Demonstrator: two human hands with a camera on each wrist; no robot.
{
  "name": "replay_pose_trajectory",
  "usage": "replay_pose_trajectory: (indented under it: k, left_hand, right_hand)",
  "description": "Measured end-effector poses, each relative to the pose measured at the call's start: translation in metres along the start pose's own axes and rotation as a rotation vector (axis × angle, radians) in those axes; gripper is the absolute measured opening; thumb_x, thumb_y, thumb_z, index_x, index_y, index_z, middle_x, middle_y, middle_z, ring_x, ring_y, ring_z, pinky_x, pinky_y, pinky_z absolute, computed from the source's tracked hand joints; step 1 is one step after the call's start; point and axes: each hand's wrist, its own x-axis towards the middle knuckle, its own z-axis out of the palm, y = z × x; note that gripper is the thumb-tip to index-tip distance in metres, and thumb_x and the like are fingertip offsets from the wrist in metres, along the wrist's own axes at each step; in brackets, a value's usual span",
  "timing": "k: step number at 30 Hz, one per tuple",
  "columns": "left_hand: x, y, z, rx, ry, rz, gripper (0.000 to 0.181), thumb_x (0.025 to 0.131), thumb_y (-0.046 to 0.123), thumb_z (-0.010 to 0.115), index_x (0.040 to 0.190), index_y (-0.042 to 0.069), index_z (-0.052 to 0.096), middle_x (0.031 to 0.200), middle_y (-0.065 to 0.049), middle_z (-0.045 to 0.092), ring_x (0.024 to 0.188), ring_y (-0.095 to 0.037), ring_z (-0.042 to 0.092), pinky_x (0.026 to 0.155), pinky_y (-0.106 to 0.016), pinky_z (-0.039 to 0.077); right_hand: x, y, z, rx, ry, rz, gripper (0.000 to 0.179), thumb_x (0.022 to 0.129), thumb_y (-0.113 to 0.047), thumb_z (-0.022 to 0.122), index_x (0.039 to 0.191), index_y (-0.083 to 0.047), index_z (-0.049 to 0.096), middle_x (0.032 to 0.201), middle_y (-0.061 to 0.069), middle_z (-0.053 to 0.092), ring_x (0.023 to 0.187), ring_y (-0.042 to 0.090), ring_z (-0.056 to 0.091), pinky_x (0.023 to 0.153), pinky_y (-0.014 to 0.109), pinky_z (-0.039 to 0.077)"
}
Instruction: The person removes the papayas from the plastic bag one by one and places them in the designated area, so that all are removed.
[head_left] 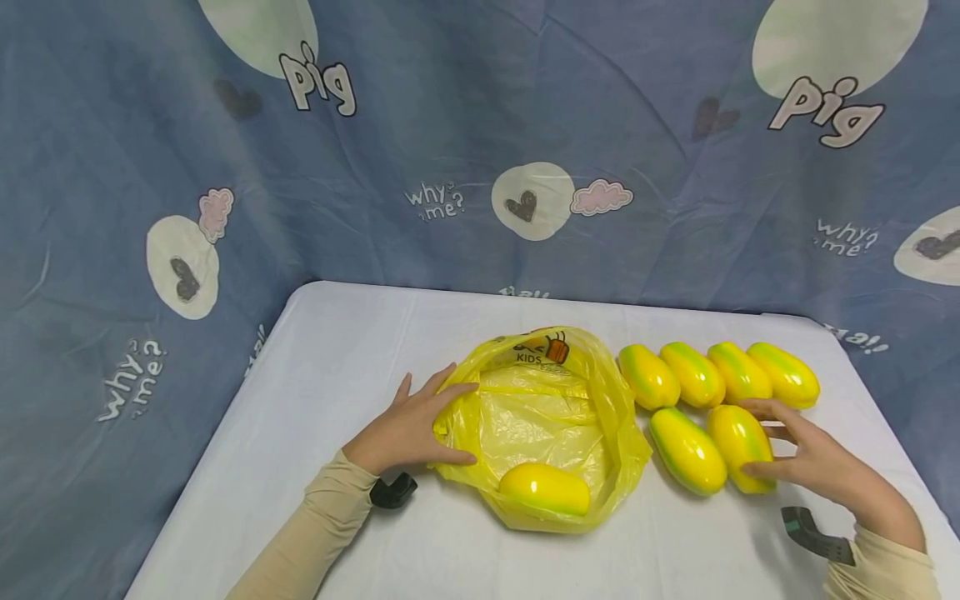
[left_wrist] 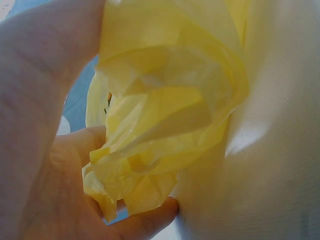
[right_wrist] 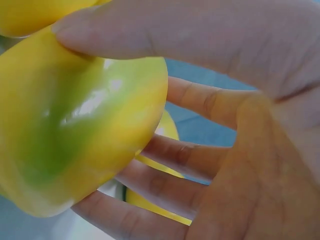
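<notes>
A yellow plastic bag (head_left: 536, 417) lies with its mouth wide, and one mango (head_left: 546, 489) rests inside near its front edge. My left hand (head_left: 408, 429) holds the bag's left side; the left wrist view shows the crumpled film (left_wrist: 155, 110) between thumb and fingers. My right hand (head_left: 817, 458) has thumb and fingers around a glossy yellow-green mango (head_left: 738, 446), at the right end of the front row. In the right wrist view the thumb lies across this mango (right_wrist: 75, 130), fingers along its other side. Whether it is lifted, I cannot tell.
Another mango (head_left: 688, 452) lies just left of the held one. Behind them several mangoes (head_left: 693, 375) form a row right of the bag. All lie on a white-covered table (head_left: 360, 350), with a blue printed curtain (head_left: 450, 125) behind and at the left.
</notes>
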Motion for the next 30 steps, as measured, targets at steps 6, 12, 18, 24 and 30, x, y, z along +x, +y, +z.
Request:
replay_pose_trajectory:
  k: [6, 12, 18, 24, 30]
  left_hand:
    - [0.0001, 0.0014, -0.0008, 0.001, -0.004, -0.003, 0.102, 0.072, 0.073, 0.080, 0.158, 0.034, 0.041, 0.175, -0.006, 0.016, 0.157, -0.031, 0.031, 0.128, -0.068, -0.004]
    - [-0.0005, 0.0018, -0.0012, 0.002, -0.006, -0.008, 0.103, 0.072, 0.073, 0.080, 0.158, 0.034, 0.040, 0.175, -0.005, 0.016, 0.157, -0.031, 0.031, 0.128, -0.068, -0.004]
    - [-0.0015, 0.0031, -0.0020, -0.002, -0.012, -0.018, 0.103, 0.072, 0.072, 0.081, 0.159, 0.034, 0.040, 0.175, -0.004, 0.015, 0.158, -0.030, 0.030, 0.128, -0.066, -0.005]
    - [-0.0014, 0.0034, -0.0020, -0.005, -0.009, -0.013, 0.103, 0.072, 0.071, 0.081, 0.159, 0.034, 0.040, 0.175, -0.005, 0.015, 0.158, -0.031, 0.030, 0.128, -0.067, -0.005]
    - [-0.0011, 0.0029, -0.0018, -0.002, -0.003, -0.007, 0.103, 0.072, 0.071, 0.081, 0.159, 0.033, 0.040, 0.175, -0.007, 0.016, 0.157, -0.032, 0.031, 0.128, -0.067, -0.004]
  right_hand:
    - [0.0020, 0.0040, 0.0017, -0.016, -0.016, -0.007, 0.087, 0.085, -0.019, 0.085, 0.152, 0.005, 0.034, 0.148, 0.037, 0.042, 0.126, 0.064, 0.048, 0.091, 0.069, 0.054]
    - [0.0032, 0.0035, 0.0012, -0.029, -0.017, -0.002, 0.088, 0.085, -0.021, 0.085, 0.153, 0.005, 0.034, 0.149, 0.036, 0.042, 0.127, 0.063, 0.048, 0.092, 0.069, 0.054]
    - [0.0033, 0.0033, 0.0019, -0.026, -0.007, -0.017, 0.087, 0.085, -0.019, 0.085, 0.152, 0.005, 0.036, 0.148, 0.036, 0.043, 0.127, 0.063, 0.049, 0.092, 0.068, 0.054]
    - [0.0022, 0.0037, 0.0010, -0.019, -0.003, -0.009, 0.087, 0.085, -0.020, 0.085, 0.152, 0.005, 0.035, 0.148, 0.037, 0.043, 0.127, 0.064, 0.048, 0.090, 0.068, 0.055]
    - [0.0008, 0.0035, -0.0004, -0.024, 0.004, -0.005, 0.086, 0.087, -0.020, 0.084, 0.152, 0.006, 0.035, 0.149, 0.037, 0.042, 0.128, 0.064, 0.047, 0.091, 0.069, 0.055]
